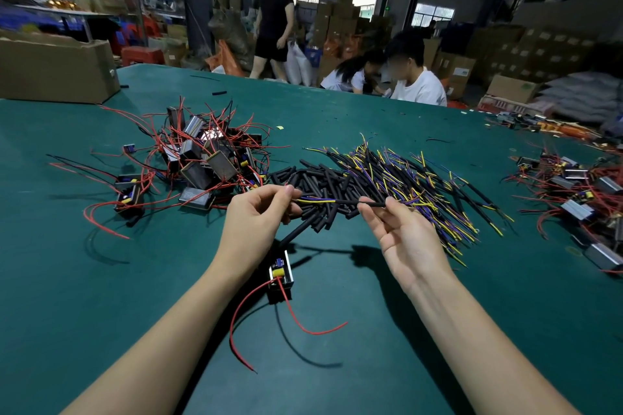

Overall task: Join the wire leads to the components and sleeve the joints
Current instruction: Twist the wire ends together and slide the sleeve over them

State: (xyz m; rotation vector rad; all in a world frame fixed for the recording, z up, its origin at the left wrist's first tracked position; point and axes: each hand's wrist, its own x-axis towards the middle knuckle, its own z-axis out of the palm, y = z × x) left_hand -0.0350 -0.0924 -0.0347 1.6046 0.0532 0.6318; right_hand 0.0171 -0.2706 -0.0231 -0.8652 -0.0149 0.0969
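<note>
Single view: head-worn wide-angle camera, looking forward and down from above the person's own forearms. Near field: left hand (259, 212) and right hand (401, 232), both close below the lens, raised over the green surface (84, 296). Far field, beyond the hands: the surface's far edge, then a workshop interior with stacked cartons (340, 20). Edges of the frame bend with lens distortion. No second view.

On the desk (101, 280) a pile of components (202, 155) lies ahead to my left, with the heap of sleeves (323, 182) and the wire leads (421, 178) to its right. One component (280, 271) sits nearest me, between my arms, and a cardboard box (57, 71) stands at the far left.
</note>
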